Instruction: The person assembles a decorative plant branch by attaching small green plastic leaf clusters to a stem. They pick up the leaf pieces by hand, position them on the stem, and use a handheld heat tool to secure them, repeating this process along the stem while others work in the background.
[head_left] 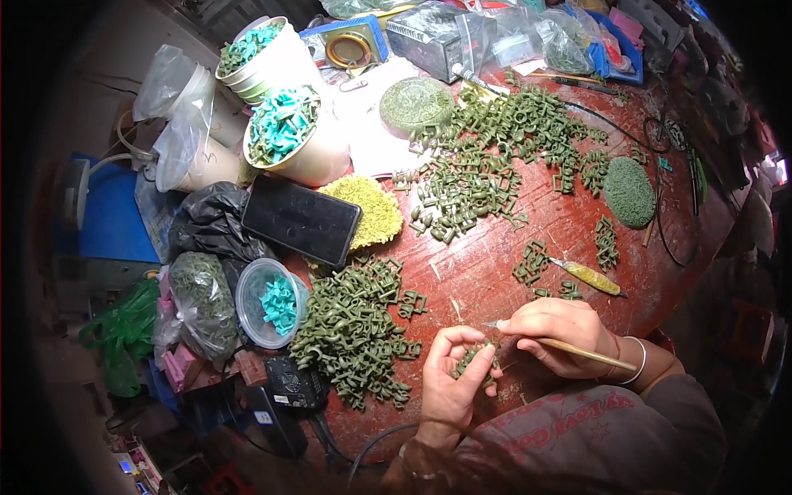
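Note:
My left hand point(452, 381) is closed, with a small dark green wax-like piece point(473, 360) pinched between thumb and fingers, mostly hidden by them. In my right hand point(563, 328) is a slim carving tool point(592, 355) with a wooden handle, held like a pen. Its pale, pointed metal tip reaches left, just above my left fingertips; whether it touches the piece I cannot tell. Left of my hands spreads a big heap of similar green pieces point(351, 334). Beyond them lies another wide heap point(470, 190). A yellow-wrapped tool point(592, 278) rests beside a few loose pieces point(530, 262).
A black phone point(300, 221) leans over a yellow sponge-like pad point(363, 212). Nearby stand a clear tub point(244, 299) with turquoise pieces and a white bucket point(327, 161) of turquoise and green ones. A round green pad point(629, 192) and a black cable point(697, 239) lie at the right.

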`<state>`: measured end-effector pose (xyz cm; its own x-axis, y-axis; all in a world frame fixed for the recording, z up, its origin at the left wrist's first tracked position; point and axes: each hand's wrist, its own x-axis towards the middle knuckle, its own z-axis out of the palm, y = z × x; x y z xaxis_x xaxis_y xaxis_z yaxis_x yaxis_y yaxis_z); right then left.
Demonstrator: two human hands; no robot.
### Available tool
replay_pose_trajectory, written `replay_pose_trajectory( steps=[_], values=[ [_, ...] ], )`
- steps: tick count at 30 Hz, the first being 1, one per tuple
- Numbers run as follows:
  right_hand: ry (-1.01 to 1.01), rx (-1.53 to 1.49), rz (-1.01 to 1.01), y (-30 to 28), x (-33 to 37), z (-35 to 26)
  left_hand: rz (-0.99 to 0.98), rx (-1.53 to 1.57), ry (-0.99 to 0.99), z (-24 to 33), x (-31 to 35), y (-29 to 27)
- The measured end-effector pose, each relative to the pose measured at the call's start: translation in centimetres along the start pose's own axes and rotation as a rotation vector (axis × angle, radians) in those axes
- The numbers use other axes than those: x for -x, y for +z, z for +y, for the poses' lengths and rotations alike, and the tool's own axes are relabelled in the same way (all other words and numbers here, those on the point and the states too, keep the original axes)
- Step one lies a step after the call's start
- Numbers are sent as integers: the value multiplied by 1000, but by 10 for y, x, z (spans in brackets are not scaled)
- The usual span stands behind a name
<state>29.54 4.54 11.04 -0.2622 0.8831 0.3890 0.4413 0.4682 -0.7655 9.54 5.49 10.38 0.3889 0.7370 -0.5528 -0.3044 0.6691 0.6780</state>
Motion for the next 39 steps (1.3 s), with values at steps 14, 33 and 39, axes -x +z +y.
replay_pose_trajectory(
  steps=[14,33,39],
  values=[
    [-141,79,0,1,1,2,-6,-15,-14,1,0,-1],
    [-156,102,-29,5,5,4,13,4,7,2,3,-1],
    [-157,100,-34,4,5,4,-4,9,0,2,1,-2]
  ],
)
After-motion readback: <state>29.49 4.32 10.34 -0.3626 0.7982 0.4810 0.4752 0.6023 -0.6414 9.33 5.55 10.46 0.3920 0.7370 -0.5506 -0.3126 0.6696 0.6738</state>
